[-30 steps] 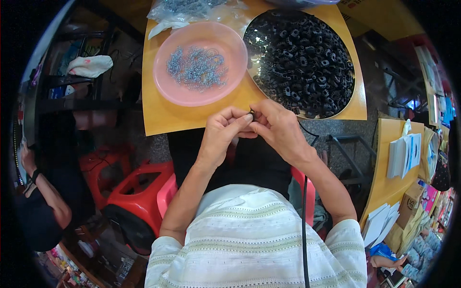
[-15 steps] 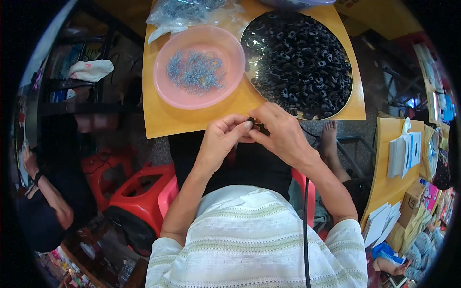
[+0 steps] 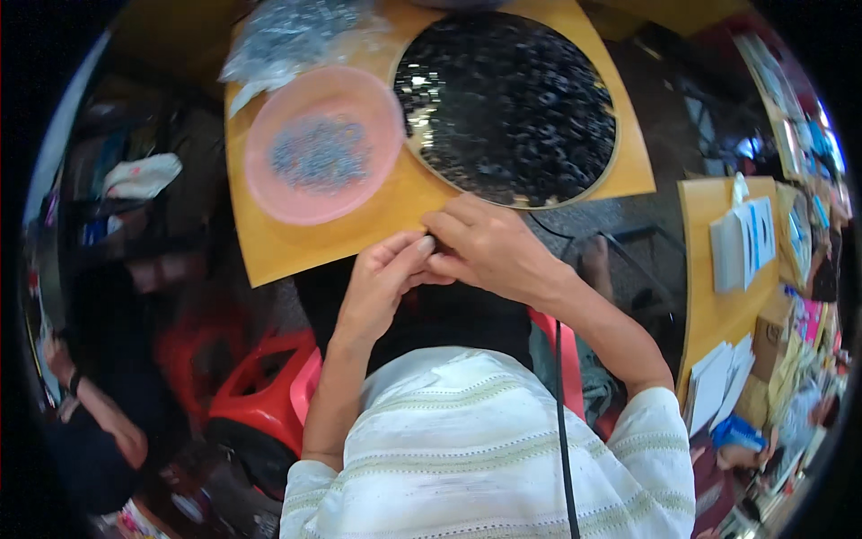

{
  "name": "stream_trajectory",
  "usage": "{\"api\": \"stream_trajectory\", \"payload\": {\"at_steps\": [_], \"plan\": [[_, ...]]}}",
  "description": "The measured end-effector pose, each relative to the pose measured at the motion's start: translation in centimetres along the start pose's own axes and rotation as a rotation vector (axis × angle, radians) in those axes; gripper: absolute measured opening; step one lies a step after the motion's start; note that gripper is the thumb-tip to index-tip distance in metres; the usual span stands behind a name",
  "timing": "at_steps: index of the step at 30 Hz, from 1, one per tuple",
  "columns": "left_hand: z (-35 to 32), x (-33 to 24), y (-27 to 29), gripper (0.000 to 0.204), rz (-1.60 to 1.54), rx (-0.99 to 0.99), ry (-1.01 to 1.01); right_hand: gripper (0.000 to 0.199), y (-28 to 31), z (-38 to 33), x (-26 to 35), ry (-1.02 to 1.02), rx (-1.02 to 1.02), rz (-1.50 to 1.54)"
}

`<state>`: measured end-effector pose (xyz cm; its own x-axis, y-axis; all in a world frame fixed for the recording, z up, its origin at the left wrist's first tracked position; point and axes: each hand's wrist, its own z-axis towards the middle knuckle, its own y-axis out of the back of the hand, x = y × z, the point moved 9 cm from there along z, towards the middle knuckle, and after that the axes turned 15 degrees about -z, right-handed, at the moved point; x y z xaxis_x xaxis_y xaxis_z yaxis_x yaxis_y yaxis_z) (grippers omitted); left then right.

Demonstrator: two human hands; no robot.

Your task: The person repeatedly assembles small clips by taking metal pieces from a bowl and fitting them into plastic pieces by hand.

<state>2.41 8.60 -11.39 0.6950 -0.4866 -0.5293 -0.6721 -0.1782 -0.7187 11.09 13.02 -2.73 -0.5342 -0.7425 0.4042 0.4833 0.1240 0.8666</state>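
Note:
My left hand (image 3: pixel 382 280) and my right hand (image 3: pixel 485 244) meet in front of the table's near edge. Both are closed, thumbs and fingertips pinching a small black hair claw clip piece (image 3: pixel 430 239). Fingers cover most of that piece, so its exact shape is hidden. Just beyond my right hand lies a large round tray (image 3: pixel 416 144), heaped with many small black claw clip pieces (image 3: pixel 530 103). To its left, a pink plastic bowl (image 3: pixel 388 126) holds a loose pile of small silvery metal parts that look like springs (image 3: pixel 321 153).
A clear plastic bag (image 3: pixel 292 40) lies at the far left of the yellow table (image 3: pixel 269 247). Red stools (image 3: pixel 260 382) stand at left, near another person's arm (image 3: pixel 108 418). A side table (image 3: pixel 696 314) at right carries white stacks. A black cable (image 3: pixel 563 422) hangs over my shirt.
The whole view has shifted, with table, bowl and tray turned slightly and moved left in the picture. My hands remain together, and less of the black piece shows between the fingers.

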Motion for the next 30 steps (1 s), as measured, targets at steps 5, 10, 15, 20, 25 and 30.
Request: {"api": "stream_trajectory", "payload": {"at_steps": [5,10,15,20,25,30], "plan": [[-0.3,0.0,-0.6,0.021,0.02,0.052,0.019,0.02,0.0,-0.8,0.2,0.053,-0.024,0.024],[0.0,-0.2,-1.3,0.021,0.074,0.096,0.032,0.019,0.3,-1.1,0.1,0.043,-0.004,0.04],[0.6,-0.4,-1.6,0.019,0.047,0.052,-0.008,0.019,1.4,-0.9,-0.8,0.023,-0.067,0.062],[2.2,-2.6,-3.3,0.016,0.164,0.081,-0.043,0.033,3.8,0.6,-1.6,-0.005,-0.135,-0.007],[4.8,-7.9,-7.4,0.018,0.463,0.151,-0.218,0.061,6.3,2.4,-4.5,-0.211,-0.149,0.046],[12.7,-16.4,-11.3,0.017,0.732,0.173,-0.423,0.046,8.7,0.0,-8.6,-0.453,-0.229,0.075]]}}
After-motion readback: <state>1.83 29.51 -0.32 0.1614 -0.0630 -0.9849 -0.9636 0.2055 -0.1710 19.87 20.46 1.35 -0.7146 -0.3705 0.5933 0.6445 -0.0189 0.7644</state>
